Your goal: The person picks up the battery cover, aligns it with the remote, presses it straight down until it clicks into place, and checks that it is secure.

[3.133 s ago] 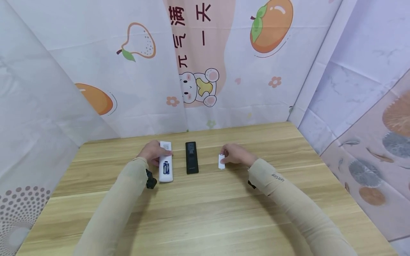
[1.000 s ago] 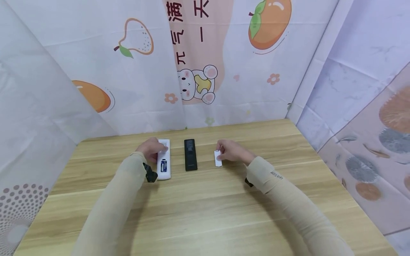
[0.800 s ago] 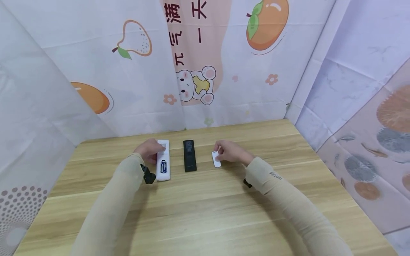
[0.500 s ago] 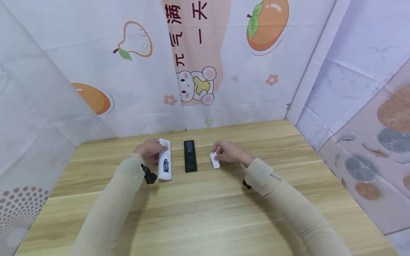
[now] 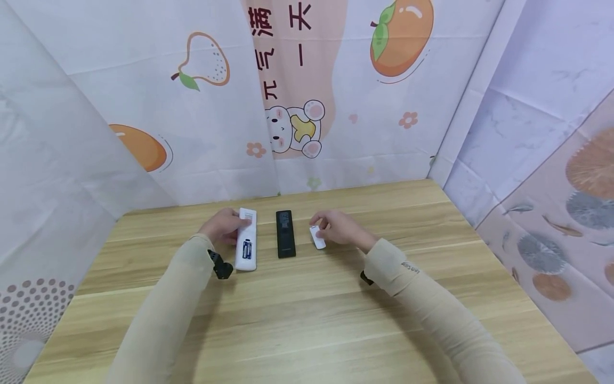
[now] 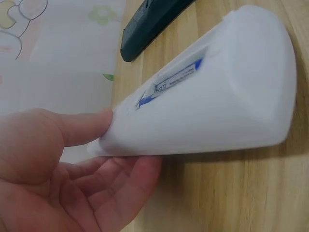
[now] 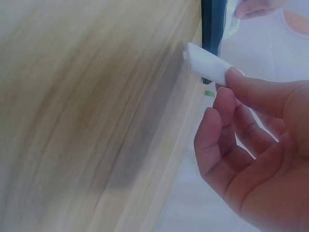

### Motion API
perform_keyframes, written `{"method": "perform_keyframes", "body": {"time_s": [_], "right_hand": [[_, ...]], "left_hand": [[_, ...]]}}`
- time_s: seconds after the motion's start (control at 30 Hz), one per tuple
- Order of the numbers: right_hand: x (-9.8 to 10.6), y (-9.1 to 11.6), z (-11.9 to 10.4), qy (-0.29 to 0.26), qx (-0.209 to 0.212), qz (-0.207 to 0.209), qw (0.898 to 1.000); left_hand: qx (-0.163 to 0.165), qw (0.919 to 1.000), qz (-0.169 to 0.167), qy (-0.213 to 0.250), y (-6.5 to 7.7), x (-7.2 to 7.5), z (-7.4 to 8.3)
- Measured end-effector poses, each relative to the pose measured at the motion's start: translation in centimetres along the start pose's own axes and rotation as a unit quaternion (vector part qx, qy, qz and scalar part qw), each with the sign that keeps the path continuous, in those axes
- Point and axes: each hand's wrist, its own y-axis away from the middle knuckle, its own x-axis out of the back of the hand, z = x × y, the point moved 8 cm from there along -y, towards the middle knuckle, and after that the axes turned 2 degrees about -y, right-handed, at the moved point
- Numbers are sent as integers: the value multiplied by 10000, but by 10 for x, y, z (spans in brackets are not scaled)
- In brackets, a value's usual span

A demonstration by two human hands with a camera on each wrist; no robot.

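My left hand holds a white remote control near its far end, thumb on top and fingers at the side. The remote lies back side up, its battery compartment uncovered with blue-and-silver batteries inside. In the left wrist view the white remote looks tilted, its near end off the table. My right hand pinches a small white battery cover between thumb and fingers. The right wrist view shows that cover raised above the wood, casting a shadow.
A black remote control lies between the two hands, back side up. The wooden table ends at a printed curtain behind, and another patterned curtain hangs at the right.
My right hand has carried the battery cover leftward, closer to the black remote, and the cover has turned aslant. My left hand keeps its grip on the white remote, which has shifted only slightly.
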Motion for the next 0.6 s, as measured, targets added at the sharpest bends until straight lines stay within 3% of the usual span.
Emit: {"method": "perform_keyframes", "body": {"time_s": [0.3, 0.6], "right_hand": [[0, -5, -9, -127, 170, 211, 9996], [-5, -9, -17, -60, 481, 444, 9978]], "left_hand": [[-97, 9986, -98, 508, -4, 1, -6], [-106, 9976, -194, 656, -2, 3, -4]]}}
